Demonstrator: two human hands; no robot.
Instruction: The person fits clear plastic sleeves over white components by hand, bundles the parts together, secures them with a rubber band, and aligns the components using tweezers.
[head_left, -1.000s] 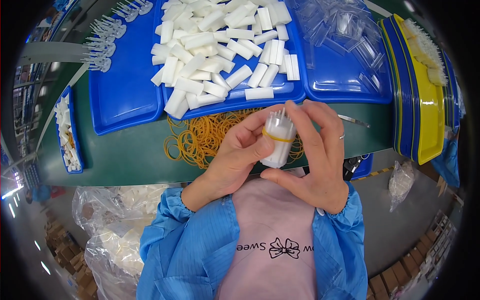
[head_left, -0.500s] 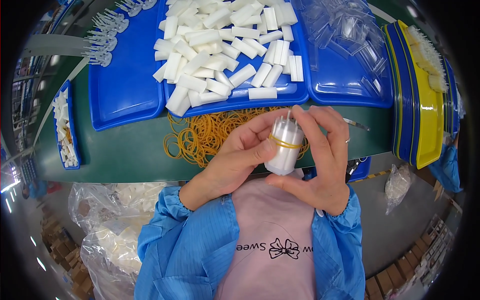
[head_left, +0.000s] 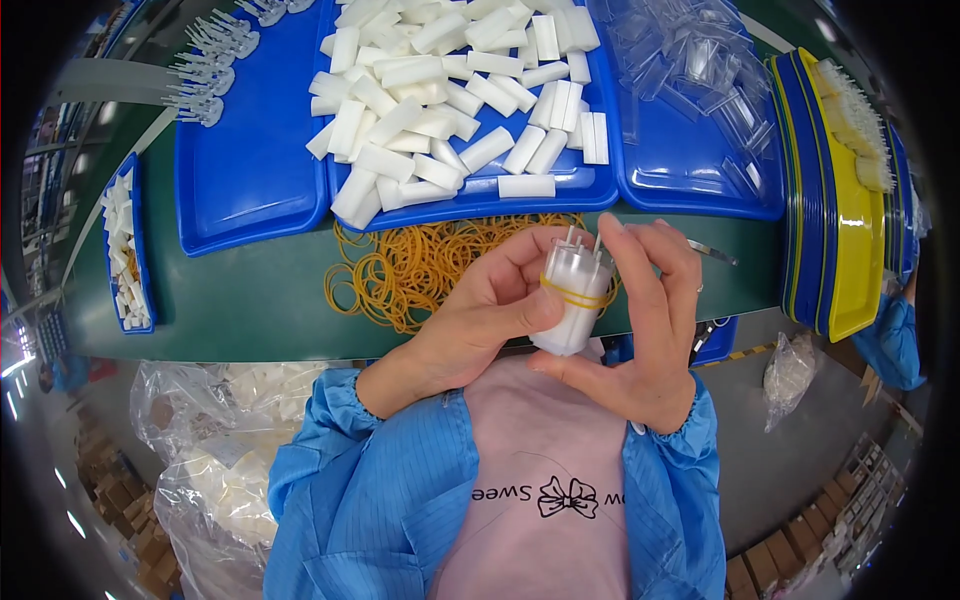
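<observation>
While a white plastic bundle banded by a yellow rubber band is gripped at frame centre by left hand and right hand, slippage of the band is judged possible if grip is loosened.

Clear plastic bags of white parts sit lower left; another small bag lies right.

Glossy blue plastic trays, matt white foam blocks, yellow rubber bands, clear plastic sleeves
</observation>
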